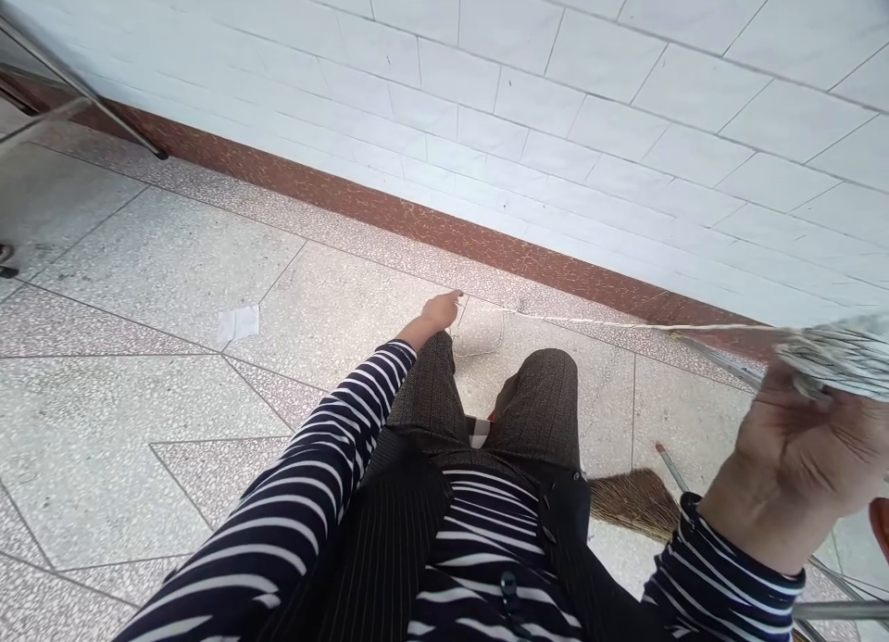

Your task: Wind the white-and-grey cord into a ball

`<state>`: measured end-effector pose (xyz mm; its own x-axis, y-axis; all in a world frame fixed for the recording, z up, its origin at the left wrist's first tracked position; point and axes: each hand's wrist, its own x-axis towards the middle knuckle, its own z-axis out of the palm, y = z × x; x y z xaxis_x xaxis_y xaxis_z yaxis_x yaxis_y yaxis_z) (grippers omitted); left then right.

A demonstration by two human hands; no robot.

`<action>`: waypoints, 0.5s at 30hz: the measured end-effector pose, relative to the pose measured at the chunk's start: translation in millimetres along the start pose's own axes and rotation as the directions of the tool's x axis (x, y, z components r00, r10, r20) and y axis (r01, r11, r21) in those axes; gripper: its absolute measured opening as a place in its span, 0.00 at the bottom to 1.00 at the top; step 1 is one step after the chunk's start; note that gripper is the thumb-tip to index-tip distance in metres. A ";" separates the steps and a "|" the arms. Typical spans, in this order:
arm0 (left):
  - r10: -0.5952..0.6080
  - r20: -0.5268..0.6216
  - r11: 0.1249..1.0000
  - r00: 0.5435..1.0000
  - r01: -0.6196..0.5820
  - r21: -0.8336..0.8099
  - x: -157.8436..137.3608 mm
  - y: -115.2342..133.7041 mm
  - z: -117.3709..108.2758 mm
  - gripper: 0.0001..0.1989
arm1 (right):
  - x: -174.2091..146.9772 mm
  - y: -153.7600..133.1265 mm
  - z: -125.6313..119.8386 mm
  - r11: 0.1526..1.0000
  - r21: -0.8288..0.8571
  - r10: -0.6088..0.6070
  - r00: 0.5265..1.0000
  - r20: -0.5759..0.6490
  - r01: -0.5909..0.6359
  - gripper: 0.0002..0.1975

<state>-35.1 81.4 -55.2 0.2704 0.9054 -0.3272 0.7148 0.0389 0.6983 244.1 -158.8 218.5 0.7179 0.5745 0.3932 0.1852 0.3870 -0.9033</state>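
My right hand [809,452], raised at the right edge, grips a bundle of whitish cord [837,357], partly cut off by the frame. From the bundle a strand [625,325] stretches left, nearly straight, in front of the wall base. My left hand [441,310], above my left knee, is closed on the other end of this cord. Near that hand the strand has a small tangled lump [512,306], and a thin loop [482,353] hangs below it. The left fingertips are small in view, with the index finger pointing right.
A white tiled wall [528,95] with a reddish-brown skirting [347,190] stands ahead. A straw broom [635,501] lies on the speckled floor at my right. Metal legs [118,119] are at the upper left. A white paper scrap [238,324] lies on the left floor.
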 end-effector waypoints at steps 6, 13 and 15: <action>0.455 0.116 0.849 0.883 -0.390 -0.357 -39.1 73.7 33.3 0.25 | -24.7 60.2 45.4 0.911 -0.029 0.401 0.867 0.295 -0.412 0.21; 0.568 0.203 0.694 0.797 -0.332 -0.639 -98.0 124.0 48.3 0.14 | -32.4 113.5 67.7 0.843 -0.079 0.528 0.792 0.307 -0.532 0.26; 0.522 0.223 0.772 0.824 -0.344 -0.535 -106.2 111.2 48.2 0.15 | -25.6 123.5 63.5 0.876 -0.094 0.480 0.838 0.261 -0.473 0.26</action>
<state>46.8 -30.7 26.5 0.7392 0.6718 -0.0471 0.1136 -0.0554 0.9920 205.9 -80.0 107.8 0.5146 0.8554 -0.0592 -0.1139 -0.0003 -0.9935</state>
